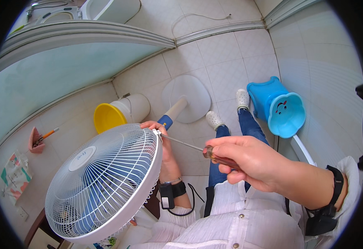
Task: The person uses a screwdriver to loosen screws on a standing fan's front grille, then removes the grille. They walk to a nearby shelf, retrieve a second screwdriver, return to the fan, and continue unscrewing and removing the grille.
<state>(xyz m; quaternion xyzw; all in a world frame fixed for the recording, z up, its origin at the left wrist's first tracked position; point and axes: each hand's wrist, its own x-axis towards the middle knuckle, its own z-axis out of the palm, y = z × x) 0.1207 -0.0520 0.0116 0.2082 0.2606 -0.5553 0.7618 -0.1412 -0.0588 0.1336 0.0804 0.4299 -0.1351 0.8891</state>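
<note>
A white standing fan (102, 178) fills the lower left, its wire grille tilted up and blue blades showing through. My left hand (165, 143) grips the grille's rim near a small white clip (157, 132), some of its fingers hidden behind the rim. In my right hand (248, 159) is a screwdriver (221, 157) with a reddish-brown see-through handle. Its long thin shaft points left, and the tip is at the clip; whether it sits in a screw cannot be made out. The fan's pole (175, 110) rises from a round white base (187, 91) on the floor.
A yellow-rimmed white bucket (133, 108) lies beyond the fan, and a light-blue bucket (262, 97) with a smiling basin stands at right. A frosted glass partition (73, 62) runs along the left. A pink holder (36, 141) hangs on the left wall.
</note>
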